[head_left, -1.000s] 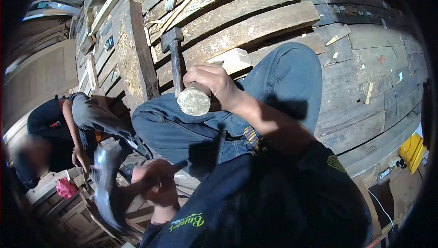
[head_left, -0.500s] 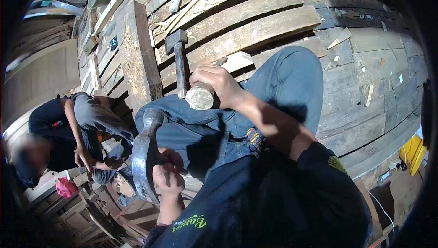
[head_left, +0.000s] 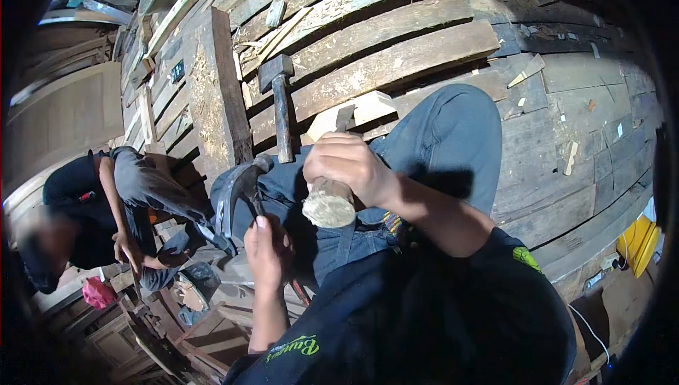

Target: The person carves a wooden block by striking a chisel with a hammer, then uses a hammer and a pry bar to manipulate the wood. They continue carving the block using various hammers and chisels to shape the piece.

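A claw hammer (head_left: 233,190) is in my left hand (head_left: 269,247), its thumb along the handle and its head tilted up over my left leg. My right hand (head_left: 346,165) is wrapped around the thick wooden handle of a chisel (head_left: 329,209); the handle's pale, battered end faces me. The chisel's flat metal blade (head_left: 344,117) sticks out beyond my knuckles, over a pale cut piece of wood (head_left: 373,107). Just left of my right hand, a second hammer (head_left: 281,112) with a blocky head and worn handle lies against the boards.
Wooden planks (head_left: 396,59) strewn with shavings stretch out in front of me. A thick timber (head_left: 212,95) crosses them at the left. Another person (head_left: 127,201) sits close by on the left. At the right lies a yellow object (head_left: 636,243) beside a white cable (head_left: 594,332).
My right hand has come closer to me and turned, so the chisel blade now shows over the pale wood. My left hand has risen, and the claw hammer has swung away and tilted.
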Demonstrator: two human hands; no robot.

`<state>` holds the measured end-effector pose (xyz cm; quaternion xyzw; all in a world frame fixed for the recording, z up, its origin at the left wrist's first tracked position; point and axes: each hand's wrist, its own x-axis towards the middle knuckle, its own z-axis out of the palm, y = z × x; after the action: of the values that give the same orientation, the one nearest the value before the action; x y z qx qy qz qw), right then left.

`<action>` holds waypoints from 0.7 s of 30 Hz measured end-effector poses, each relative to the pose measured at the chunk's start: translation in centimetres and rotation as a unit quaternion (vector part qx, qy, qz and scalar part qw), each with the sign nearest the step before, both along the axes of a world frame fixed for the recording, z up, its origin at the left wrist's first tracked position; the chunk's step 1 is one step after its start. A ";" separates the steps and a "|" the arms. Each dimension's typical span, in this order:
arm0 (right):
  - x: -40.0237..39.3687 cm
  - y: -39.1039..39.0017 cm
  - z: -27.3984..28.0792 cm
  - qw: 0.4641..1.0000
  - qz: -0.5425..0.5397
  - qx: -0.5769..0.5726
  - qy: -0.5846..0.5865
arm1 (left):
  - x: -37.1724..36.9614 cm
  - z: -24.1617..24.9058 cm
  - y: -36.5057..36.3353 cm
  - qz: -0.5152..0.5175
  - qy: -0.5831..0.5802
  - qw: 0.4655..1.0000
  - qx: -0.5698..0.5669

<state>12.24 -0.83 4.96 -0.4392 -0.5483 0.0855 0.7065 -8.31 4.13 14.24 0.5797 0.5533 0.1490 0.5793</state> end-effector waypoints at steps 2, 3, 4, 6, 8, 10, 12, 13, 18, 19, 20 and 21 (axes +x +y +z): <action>0.1 -0.5 0.4 0.999 0.035 0.011 -0.018 | 0.1 -0.3 0.0 0.029 -0.014 0.998 -0.061; -0.4 -0.5 0.4 0.998 0.027 0.047 -0.018 | 0.2 -0.2 -0.1 0.077 -0.032 0.989 -0.119; -1.0 -0.5 0.8 0.998 0.030 0.047 -0.021 | 1.1 0.3 -0.7 0.090 -0.048 0.987 -0.124; -2.4 -0.7 1.9 0.987 0.046 0.141 -0.057 | 0.1 -0.8 -0.4 0.066 -0.127 0.975 -0.170; -3.9 -1.4 3.1 0.981 0.093 0.115 -0.123 | -0.3 -1.2 -0.5 0.120 -0.127 0.967 -0.185; -5.9 -2.0 4.7 0.979 0.072 0.093 -0.167 | 0.7 0.0 -0.9 0.139 -0.096 0.966 -0.195; -7.9 -2.3 5.0 0.973 0.076 0.060 -0.208 | -2.7 -3.4 0.3 0.098 -0.155 0.966 -0.182; -8.8 -2.3 5.0 0.968 0.087 0.046 -0.232 | -3.8 -4.7 1.1 0.093 -0.230 0.935 -0.253; -6.8 -2.0 6.2 0.928 0.204 -0.057 -0.307 | -1.1 0.1 0.0 0.048 -0.203 0.959 -0.194; -4.2 -1.6 5.7 0.927 0.224 -0.070 -0.292 | -2.6 -1.8 0.7 0.009 -0.240 0.958 -0.157; -2.0 -1.6 5.2 0.924 0.181 -0.146 -0.302 | -2.2 -0.7 0.5 0.009 -0.240 0.958 -0.157; -0.2 -1.7 4.5 0.942 0.093 -0.178 -0.270 | -2.5 -0.6 0.6 0.008 -0.232 0.962 -0.144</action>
<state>11.99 -2.50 9.43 -0.5117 -0.7324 0.1250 0.4315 -10.86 4.72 13.67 0.4355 0.4239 0.2028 0.7678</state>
